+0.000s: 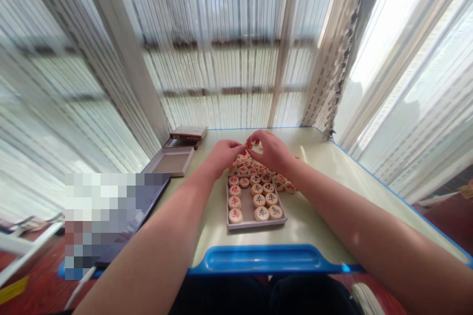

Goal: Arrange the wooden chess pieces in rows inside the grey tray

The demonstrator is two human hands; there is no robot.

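Observation:
A small round xiangqi piece [249, 146] with a red mark is raised over the loose pieces. My right hand [271, 148] pinches it between thumb and forefinger. From the other side my left hand [226, 153] is closed, its thumb and forefinger tips on the same piece. Below and beyond my hands lies a heap of xiangqi pieces [252, 171], red and black, partly covered by the hands. Nearer to me is a shallow box tray [247, 226] with pieces in columns: red ones at the left and top, black ones in two columns at the right.
A shallow box lid [170, 162] lies on the table's left side, by a stacked box [189, 132]. A dark-edged screen [127, 236], largely pixelated, is at the left. The table [354, 197] has a blue rim with a front trough [263, 257]. Curtains hang behind.

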